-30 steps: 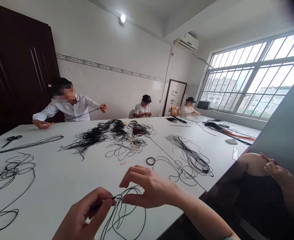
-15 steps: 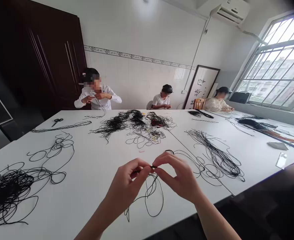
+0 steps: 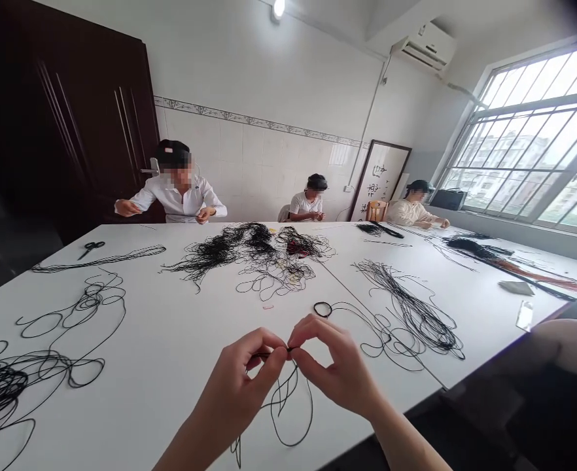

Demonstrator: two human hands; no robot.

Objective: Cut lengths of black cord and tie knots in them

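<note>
Black cord [image 3: 275, 354] pinched up over a white table [image 3: 180, 418].

On my feed, the left hand [image 3: 237, 379] and right hand [image 3: 332, 366] meet near the table's edge, both clenched on a short end of the cord between thumb and fingers, knuckles almost touching. Thin loops [image 3: 293, 409] of the same cord hang beneath them and reach the tabletop. Just beyond the right hand lies a small black ring [image 3: 322, 309] on a trailing strand. Farther out I see a tangled heap of black threads [image 3: 249, 252], and scissors [image 3: 91, 248] lie well off to the left. Three other people [image 3: 309, 208] sit across the table, working with their own hands.
</note>
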